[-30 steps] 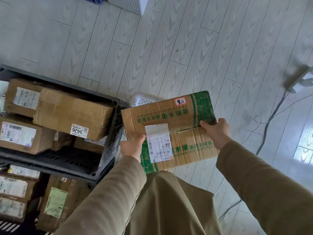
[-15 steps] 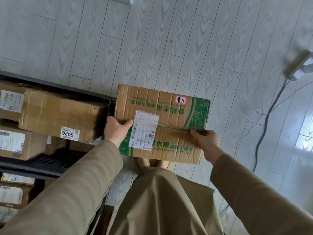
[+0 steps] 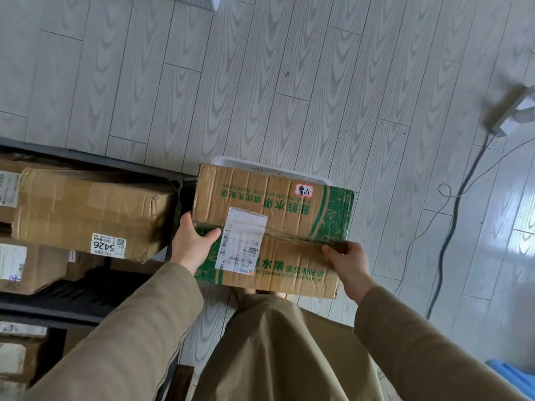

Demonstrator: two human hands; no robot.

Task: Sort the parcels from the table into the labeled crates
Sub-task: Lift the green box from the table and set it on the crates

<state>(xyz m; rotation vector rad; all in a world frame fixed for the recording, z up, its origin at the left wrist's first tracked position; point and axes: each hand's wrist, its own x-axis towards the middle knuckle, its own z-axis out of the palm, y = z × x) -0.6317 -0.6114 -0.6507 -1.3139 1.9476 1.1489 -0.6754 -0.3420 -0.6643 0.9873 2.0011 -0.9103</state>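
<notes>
Hands clamp the parcel [image 3: 272, 227] at opposite ends; it is a creased brown carton with green print, a white shipping label [image 3: 243, 238] and a red-rimmed sticker [image 3: 304, 190]; the left hand [image 3: 191, 247] lays its thumb on top, the right hand [image 3: 350, 264] curls round the near edge; it is held above the floor, over what seems a white crate [image 3: 260, 166], beside a black shelf [image 3: 86, 160] of boxes; that white rim was hidden half a second ago.
</notes>
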